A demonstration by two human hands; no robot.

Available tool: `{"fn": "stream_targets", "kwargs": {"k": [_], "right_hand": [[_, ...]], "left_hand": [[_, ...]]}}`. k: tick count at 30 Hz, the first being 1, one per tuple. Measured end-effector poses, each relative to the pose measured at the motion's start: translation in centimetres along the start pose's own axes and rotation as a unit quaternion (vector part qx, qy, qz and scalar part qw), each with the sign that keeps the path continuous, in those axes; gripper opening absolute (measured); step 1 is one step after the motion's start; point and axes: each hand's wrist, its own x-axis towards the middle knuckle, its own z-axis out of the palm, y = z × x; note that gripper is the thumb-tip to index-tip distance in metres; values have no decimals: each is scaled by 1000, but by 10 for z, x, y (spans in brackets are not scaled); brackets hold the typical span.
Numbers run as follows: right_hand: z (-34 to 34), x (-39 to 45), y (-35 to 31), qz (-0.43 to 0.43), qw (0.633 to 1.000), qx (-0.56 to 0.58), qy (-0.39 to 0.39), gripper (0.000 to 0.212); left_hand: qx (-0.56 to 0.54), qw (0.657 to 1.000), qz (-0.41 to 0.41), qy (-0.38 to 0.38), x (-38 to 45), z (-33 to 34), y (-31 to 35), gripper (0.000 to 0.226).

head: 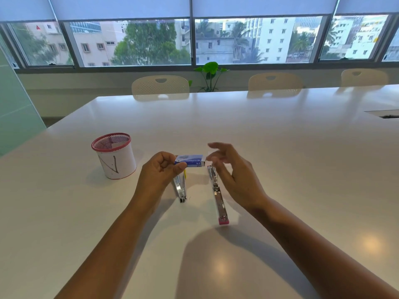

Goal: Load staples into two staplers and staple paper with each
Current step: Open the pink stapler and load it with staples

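My left hand [160, 169] pinches one end of a small blue staple box [191, 161], held level above the white table [259, 147]. At the box's right end hovers my right hand [228, 169], blurred, its fingers spread and relaxed; whether it touches the box I cannot tell. Two metal staplers lie on the table under the hands. The left stapler [181, 189] has a yellow part showing by my thumb. The right stapler [218, 199] lies opened out flat with a pink end towards me.
A red mesh pen holder [114, 157] wrapped in white paper stands left of the hands. Cream chairs [160, 86] line the table's far side, with a green plant [210, 75] behind. A cable slot [386, 114] sits at the far right.
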Motion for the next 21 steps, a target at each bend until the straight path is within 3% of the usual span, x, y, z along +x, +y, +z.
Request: {"fn": "stream_targets", "kwargs": {"k": [8,14,18,21], "right_hand": [[-9,7,7,34,998,7,52,24],[-14,7,4,11,995,-71,-71,38],[-15,7,3,15,991,-101,-82,46],[-16,7,4,31,989,-110,-92,38]], "left_hand": [[27,999,24,-15,-3,-1,1,16],[10,999,9,-31,-4,5,3,11],[10,999,24,-26,-6,6,6,10],[4,999,21,-25,-6,5,7,11]]}}
